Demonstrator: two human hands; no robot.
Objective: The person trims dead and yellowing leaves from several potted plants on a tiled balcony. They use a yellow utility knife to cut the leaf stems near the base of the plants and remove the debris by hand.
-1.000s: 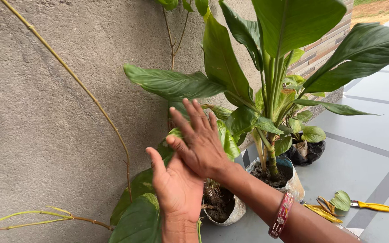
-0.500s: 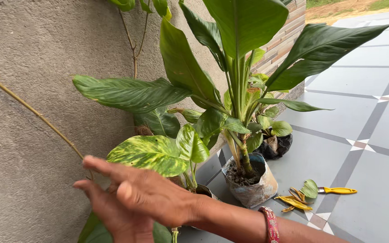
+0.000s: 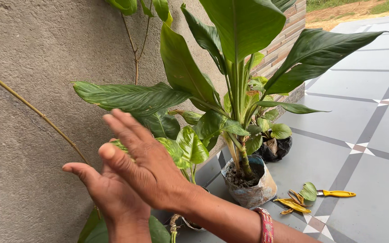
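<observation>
The right hand (image 3: 147,168) lies palm-down across the left hand (image 3: 109,193), both flat, fingers (image 3: 122,123) stretched out and grasping nothing. Half a second ago the right hand sat lower and pointed leftward; now it has swept up over the left palm, the two rubbing against each other as if brushing off dirt. A beaded bracelet (image 3: 264,225) circles the right wrist.

Just behind the hands stands a variegated yellow-green leaf (image 3: 183,146), partly hidden by the right hand, with its small pot (image 3: 192,223) below the forearm. No hand touches the plant at this moment.

Beyond it, a tall plant (image 3: 237,67) with broad dark leaves grows from a soil-filled wrapped pot (image 3: 257,191) on the tiled floor (image 3: 361,112). To the right of that pot lie cut yellow leaves (image 3: 293,203), a green leaf (image 3: 309,191) and a yellow-handled tool (image 3: 337,193), all well apart from the hands. Further back sits a small plant in a black bag (image 3: 275,146), against the rough grey wall (image 3: 32,90).
</observation>
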